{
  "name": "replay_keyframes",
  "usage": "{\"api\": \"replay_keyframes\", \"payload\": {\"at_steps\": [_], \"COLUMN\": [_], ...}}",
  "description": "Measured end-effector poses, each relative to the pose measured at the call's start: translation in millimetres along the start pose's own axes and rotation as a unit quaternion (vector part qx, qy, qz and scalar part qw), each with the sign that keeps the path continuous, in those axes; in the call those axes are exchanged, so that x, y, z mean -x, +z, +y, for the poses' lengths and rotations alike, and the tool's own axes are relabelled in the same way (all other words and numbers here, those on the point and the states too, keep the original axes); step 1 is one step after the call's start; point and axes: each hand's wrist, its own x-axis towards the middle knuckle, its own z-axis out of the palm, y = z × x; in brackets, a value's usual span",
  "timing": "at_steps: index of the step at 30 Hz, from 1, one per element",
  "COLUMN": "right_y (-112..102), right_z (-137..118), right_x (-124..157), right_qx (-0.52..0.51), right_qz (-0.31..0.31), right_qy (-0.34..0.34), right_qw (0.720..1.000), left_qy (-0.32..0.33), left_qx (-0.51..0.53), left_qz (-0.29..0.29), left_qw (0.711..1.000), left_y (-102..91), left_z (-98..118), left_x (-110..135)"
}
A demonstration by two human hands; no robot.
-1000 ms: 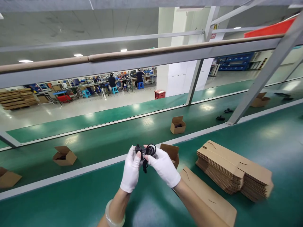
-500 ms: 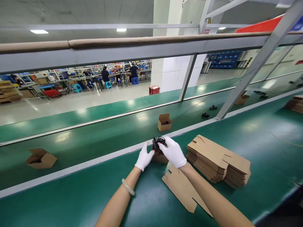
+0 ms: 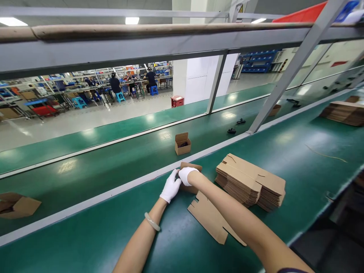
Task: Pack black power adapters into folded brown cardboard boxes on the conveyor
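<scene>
Near the far edge of the green counter (image 3: 99, 235), I see an open carton (image 3: 190, 189), partly covered by my hands. Its flap (image 3: 193, 166) stands up at the far side; the flap's long axis runs left to right, not quite parallel to that edge. My right grip (image 3: 187, 175), in white glove, bends over the carton, fingers hidden. My left grip (image 3: 170, 186) points forward to its left side. Whether either is holding something, I cannot tell.
</scene>
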Motion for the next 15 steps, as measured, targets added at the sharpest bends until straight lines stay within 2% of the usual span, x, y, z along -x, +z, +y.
{"api": "replay_keyframes", "payload": {"at_steps": [2,4,7,9,11,13,15], "right_y": [-3,-6,-5,2,12,23,33], "right_z": [4,9,20,29,38,44,48], "right_x": [14,37,74,92,100,98,91], "right_qx": [0.006,0.005,-0.026,-0.059,-0.072,-0.061,-0.054], "right_qz": [-0.015,0.000,0.073,0.088,0.058,0.021,0.012], "right_qy": [-0.014,-0.038,-0.057,0.004,0.113,0.202,0.238], "right_qw": [1.000,0.999,0.995,0.994,0.989,0.977,0.970], "left_qy": [0.008,0.010,0.006,0.001,-0.009,-0.025,-0.044], "left_qx": [-0.009,-0.023,-0.046,-0.060,-0.074,-0.090,-0.106], "left_qz": [0.025,0.064,0.138,0.187,0.234,0.280,0.319], "left_qw": [1.000,0.998,0.989,0.981,0.969,0.955,0.941], "left_y": [3.2,2.8,-12.3,-34.8,-66.5,-104.0,-142.2], "left_z": [-2,-6,-16,-23,-29,-34,-37], "left_x": [4,7,9,6,1,-6,-10]}}
